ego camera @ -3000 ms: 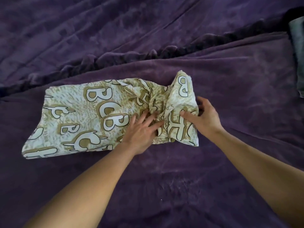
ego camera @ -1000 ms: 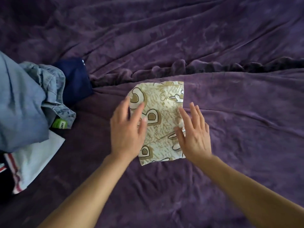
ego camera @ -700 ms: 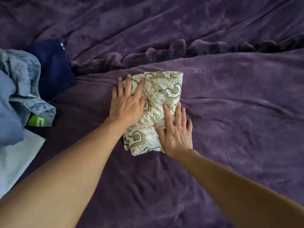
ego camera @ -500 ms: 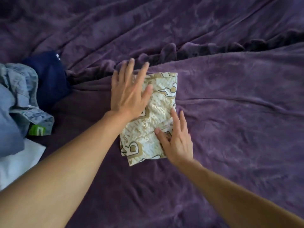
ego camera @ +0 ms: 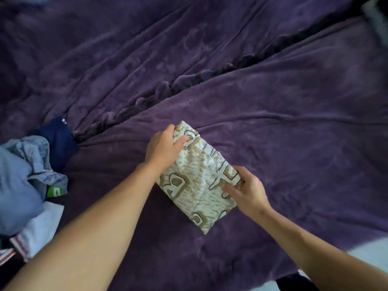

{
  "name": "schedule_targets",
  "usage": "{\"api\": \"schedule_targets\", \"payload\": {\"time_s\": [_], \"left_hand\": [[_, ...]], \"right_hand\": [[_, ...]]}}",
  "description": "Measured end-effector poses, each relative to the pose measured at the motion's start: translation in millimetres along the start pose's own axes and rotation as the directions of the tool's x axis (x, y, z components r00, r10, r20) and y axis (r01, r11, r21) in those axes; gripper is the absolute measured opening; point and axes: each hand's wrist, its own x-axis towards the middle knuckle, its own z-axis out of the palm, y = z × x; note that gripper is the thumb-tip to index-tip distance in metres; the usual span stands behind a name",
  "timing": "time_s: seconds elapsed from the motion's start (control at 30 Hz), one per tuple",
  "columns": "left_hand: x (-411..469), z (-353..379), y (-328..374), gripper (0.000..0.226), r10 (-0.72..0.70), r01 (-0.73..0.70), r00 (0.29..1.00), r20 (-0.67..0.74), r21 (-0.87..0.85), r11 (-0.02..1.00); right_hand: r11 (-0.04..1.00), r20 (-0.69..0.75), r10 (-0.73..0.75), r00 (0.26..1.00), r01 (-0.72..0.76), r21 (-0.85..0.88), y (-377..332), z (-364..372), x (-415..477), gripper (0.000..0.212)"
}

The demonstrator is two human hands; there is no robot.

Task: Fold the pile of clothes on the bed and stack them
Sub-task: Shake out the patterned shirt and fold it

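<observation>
A cream and gold cloth printed with large letters point(ego camera: 197, 179) lies folded into a small rectangle on the purple bed cover point(ego camera: 294, 122), turned at a slant. My left hand point(ego camera: 162, 149) grips its far left edge, thumb on top and fingers curled under. My right hand point(ego camera: 245, 191) grips its near right edge, with the thumb pressed on top. At the left lies the unfolded pile: a light blue denim garment point(ego camera: 19, 181), a navy garment point(ego camera: 58, 141) and a white cloth with red stripes point(ego camera: 39, 229).
The purple cover is creased, with a dark ruffled seam point(ego camera: 189, 80) running diagonally across the bed. The bed's near edge shows at the lower right, with pale floor point(ego camera: 369, 255) beyond it. A grey item point(ego camera: 378, 15) sits at the top right corner.
The long cloth was folded into a small rectangle. Both hands went from pressing flat on it to gripping its edges, and the bundle has turned slantwise and shifted right.
</observation>
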Motion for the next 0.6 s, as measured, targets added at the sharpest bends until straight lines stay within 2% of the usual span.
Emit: {"api": "schedule_targets", "payload": {"time_s": [0.13,0.23,0.4,0.6], "left_hand": [[-59.3,17.0,100.7,0.029,0.039,-0.050,0.997,-0.073,-0.155,0.987],[-90.4,37.1,181.3,0.030,0.051,-0.072,0.994,-0.100,-0.223,0.972],[-126.4,72.3,325.6,0.030,0.107,-0.133,0.989,-0.101,-0.306,0.943],[-140.1,104.3,480.1,0.025,0.195,-0.198,0.980,-0.047,-0.385,0.901]], "right_hand": [[1.000,-0.111,-0.013,0.994,0.015,0.025,32.6,-99.5,-44.5,0.034],[1.000,-0.128,-0.005,0.992,0.007,0.015,61.7,-178.3,-71.8,0.033],[0.999,-0.219,-0.045,0.975,0.039,-0.031,105.4,-320.0,-117.1,0.036],[0.998,-0.370,0.035,0.928,-0.010,0.068,141.4,-465.5,-155.9,0.034]]}}
